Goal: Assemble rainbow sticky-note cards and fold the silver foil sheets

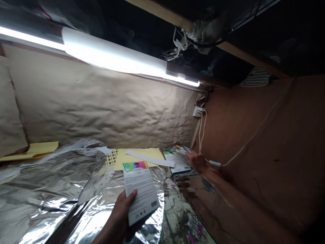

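My left hand (124, 203) grips a flat white packet (141, 193) low in the middle of the view, thumb across its front. The packet has a rainbow-coloured top with a hang hole, printed text, a barcode and CE marks. Stretched out to the back right, my right hand (197, 162) has its fingers closed at the edge of a thin flat packet (180, 154); the fingertips are partly hidden. Beneath it lies a similar white packet (177, 164) with a green corner, among several coloured edges.
Shiny silver foil (58, 189) covers much of the table. Behind lie a yellow sheet (122, 164) and a white paper strip (149, 158). White cables (203, 132) hang from a wall socket (197, 112) at the right corner. A tube light (114, 54) runs overhead.
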Action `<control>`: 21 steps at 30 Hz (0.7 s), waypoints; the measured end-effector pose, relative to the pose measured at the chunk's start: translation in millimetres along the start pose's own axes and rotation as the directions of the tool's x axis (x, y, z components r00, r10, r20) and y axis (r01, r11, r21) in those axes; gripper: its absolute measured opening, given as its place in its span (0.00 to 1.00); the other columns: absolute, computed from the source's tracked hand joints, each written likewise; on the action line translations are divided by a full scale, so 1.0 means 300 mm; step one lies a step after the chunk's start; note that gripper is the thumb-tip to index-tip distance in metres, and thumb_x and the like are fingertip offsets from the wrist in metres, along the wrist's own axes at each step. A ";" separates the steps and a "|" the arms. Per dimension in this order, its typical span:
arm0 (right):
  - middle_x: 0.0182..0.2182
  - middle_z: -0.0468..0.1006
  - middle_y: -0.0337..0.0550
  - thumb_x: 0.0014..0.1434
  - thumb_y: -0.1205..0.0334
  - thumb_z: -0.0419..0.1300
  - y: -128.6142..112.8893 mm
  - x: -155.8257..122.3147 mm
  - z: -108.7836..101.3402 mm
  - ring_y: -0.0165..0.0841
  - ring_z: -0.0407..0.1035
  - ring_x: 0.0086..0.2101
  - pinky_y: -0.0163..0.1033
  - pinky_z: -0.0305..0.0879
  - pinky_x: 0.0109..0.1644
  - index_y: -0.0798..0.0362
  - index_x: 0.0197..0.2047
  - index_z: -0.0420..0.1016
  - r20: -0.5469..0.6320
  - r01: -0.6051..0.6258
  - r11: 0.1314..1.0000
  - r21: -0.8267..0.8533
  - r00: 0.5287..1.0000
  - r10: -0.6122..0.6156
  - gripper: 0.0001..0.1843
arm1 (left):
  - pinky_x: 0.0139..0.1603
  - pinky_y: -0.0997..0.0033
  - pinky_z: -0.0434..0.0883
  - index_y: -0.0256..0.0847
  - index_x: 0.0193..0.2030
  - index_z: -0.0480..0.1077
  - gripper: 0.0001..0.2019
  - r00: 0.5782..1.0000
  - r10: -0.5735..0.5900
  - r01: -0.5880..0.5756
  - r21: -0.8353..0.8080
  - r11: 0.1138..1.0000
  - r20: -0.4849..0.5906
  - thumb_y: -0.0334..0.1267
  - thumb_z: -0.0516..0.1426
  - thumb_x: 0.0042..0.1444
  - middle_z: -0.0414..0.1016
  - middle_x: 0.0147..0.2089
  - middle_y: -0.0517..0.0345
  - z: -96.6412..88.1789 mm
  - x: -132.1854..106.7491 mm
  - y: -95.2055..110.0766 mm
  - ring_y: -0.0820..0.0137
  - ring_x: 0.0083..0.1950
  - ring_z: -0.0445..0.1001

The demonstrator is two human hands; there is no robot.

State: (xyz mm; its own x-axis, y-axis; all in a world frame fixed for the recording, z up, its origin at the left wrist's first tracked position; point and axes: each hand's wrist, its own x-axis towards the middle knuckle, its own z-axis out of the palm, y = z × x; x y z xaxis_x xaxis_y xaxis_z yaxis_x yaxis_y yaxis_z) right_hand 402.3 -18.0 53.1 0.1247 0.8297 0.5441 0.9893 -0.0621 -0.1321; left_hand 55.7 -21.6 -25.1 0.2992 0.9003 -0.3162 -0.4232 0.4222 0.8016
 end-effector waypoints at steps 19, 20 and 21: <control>0.55 0.72 0.49 0.65 0.56 0.60 -0.099 0.089 0.057 0.41 0.71 0.50 0.53 0.70 0.53 0.54 0.58 0.69 0.317 -0.142 0.962 -0.235 0.924 0.214 0.20 | 0.40 0.50 0.80 0.34 0.55 0.69 0.27 0.995 -0.101 0.101 0.034 0.994 -0.005 0.32 0.69 0.48 0.83 0.37 0.42 -0.012 -0.005 -0.010 0.47 0.41 0.82; 0.54 0.72 0.48 0.65 0.56 0.60 -0.082 0.095 0.053 0.40 0.72 0.48 0.52 0.72 0.51 0.54 0.57 0.69 0.326 -0.134 0.953 -0.271 0.919 0.222 0.19 | 0.40 0.50 0.80 0.35 0.54 0.69 0.26 0.994 -0.106 0.106 0.035 0.994 -0.002 0.32 0.68 0.48 0.83 0.37 0.42 -0.013 -0.005 -0.011 0.47 0.42 0.82; 0.53 0.73 0.48 0.66 0.56 0.60 -0.075 0.101 0.048 0.39 0.72 0.47 0.50 0.72 0.50 0.54 0.56 0.69 0.336 -0.116 0.947 -0.300 0.916 0.218 0.18 | 0.40 0.51 0.80 0.36 0.54 0.69 0.25 0.994 -0.112 0.111 0.032 0.993 0.003 0.33 0.68 0.48 0.83 0.38 0.42 -0.014 -0.004 -0.013 0.47 0.42 0.82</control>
State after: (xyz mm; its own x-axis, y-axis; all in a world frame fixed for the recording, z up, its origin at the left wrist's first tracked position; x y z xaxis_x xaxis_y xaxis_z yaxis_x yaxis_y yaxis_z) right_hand 382.7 16.6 60.5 0.3048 0.9330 0.1914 0.9452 -0.3210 0.0601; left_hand 53.5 -24.0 -29.9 0.3472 0.8472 -0.4022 -0.3594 0.5163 0.7773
